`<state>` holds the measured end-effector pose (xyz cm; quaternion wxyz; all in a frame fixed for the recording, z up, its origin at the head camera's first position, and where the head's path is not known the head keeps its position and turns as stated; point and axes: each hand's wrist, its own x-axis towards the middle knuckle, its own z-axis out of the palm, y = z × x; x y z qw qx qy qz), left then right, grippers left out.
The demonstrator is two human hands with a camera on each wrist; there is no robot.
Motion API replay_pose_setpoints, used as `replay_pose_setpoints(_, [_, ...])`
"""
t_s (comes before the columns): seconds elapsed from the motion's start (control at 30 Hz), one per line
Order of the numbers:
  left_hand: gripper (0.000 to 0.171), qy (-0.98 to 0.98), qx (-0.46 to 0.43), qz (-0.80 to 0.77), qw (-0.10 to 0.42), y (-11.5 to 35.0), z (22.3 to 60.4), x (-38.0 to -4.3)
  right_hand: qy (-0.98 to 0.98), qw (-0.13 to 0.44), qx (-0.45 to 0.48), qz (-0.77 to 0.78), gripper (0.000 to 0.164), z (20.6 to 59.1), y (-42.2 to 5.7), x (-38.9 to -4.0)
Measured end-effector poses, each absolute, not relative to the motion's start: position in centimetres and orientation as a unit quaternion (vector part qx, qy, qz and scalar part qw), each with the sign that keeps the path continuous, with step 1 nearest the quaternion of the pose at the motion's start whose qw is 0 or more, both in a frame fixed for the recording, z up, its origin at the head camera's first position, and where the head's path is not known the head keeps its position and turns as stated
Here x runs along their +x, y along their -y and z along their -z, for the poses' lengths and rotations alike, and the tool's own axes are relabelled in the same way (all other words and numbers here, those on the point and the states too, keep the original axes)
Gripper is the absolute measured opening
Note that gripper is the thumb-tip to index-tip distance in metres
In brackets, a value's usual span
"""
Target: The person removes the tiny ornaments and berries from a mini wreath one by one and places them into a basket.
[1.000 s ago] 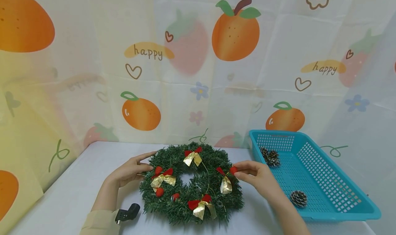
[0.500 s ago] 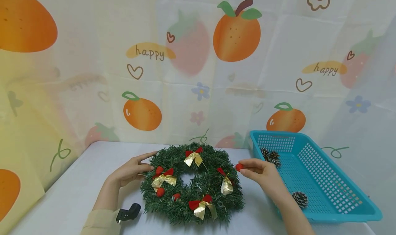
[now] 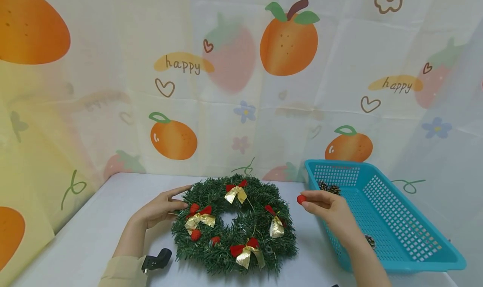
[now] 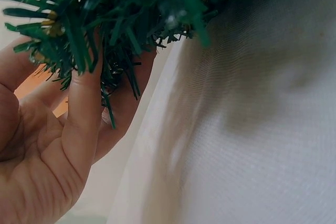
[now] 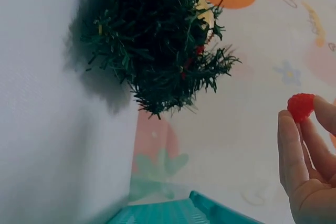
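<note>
A green wreath (image 3: 243, 226) with red-and-gold bows and several red berries lies on the white table. My left hand (image 3: 160, 209) holds its left edge; in the left wrist view, the fingers (image 4: 84, 124) curl in among the needles, their tips partly hidden. Between the thumb and fingertips of my right hand (image 3: 332, 211) is a red artificial raspberry (image 3: 301, 199), pinched in the air right of the wreath. The right wrist view shows this raspberry (image 5: 301, 107) apart from the greenery.
A blue plastic basket (image 3: 419, 266) stands on the right, partly behind my right forearm. Inside it are pine cones (image 3: 333, 189), one mostly hidden by the arm. A black device (image 3: 157, 260) sits at my left wrist. A fruit-print curtain (image 3: 241, 123) hangs behind the table.
My right hand has drawn the raspberry away from the wreath's right side, rightward and slightly up toward the basket. The left hand keeps its place on the wreath.
</note>
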<state>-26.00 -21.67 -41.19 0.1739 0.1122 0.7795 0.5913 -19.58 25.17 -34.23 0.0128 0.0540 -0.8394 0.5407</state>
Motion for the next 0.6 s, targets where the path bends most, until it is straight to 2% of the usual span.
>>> replay_pose_setpoints(0.6, [0.077,-0.778,0.111,-0.593,0.176,21.8,41.3,-26.1,0.845,0.02,0.036,-0.534,0.051,33.8,-26.7,-19.8])
